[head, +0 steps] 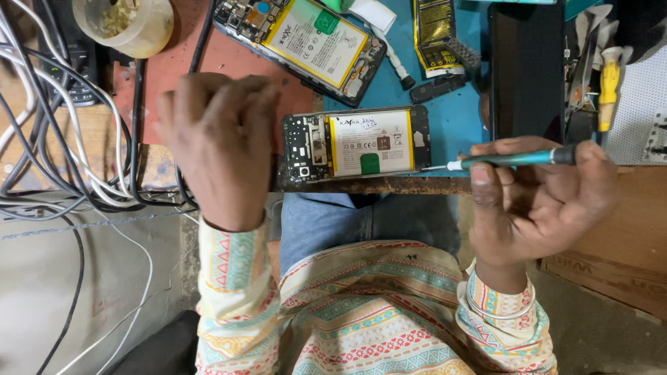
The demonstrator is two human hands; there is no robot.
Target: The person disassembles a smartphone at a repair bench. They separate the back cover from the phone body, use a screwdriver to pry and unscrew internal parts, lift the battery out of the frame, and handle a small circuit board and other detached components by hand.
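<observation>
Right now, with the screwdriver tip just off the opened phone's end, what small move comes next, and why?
Probably ease the screwdriver tip leftward onto the near phone. The right hand holds it level, tip just short of the phone's right end, while the left hand sits at the other end, seemingly steadying it.

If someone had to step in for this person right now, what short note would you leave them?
Left hand: holds nothing visible, hovering by the left end of the opened phone.
Right hand: grip closed on a teal precision screwdriver, tip pointing at the phone's right end.
Phone lies at the bench edge on the blue mat, back cover off, battery and board exposed.
A second opened phone lies behind it.
Done: back removed. Left: battery in place.
</observation>
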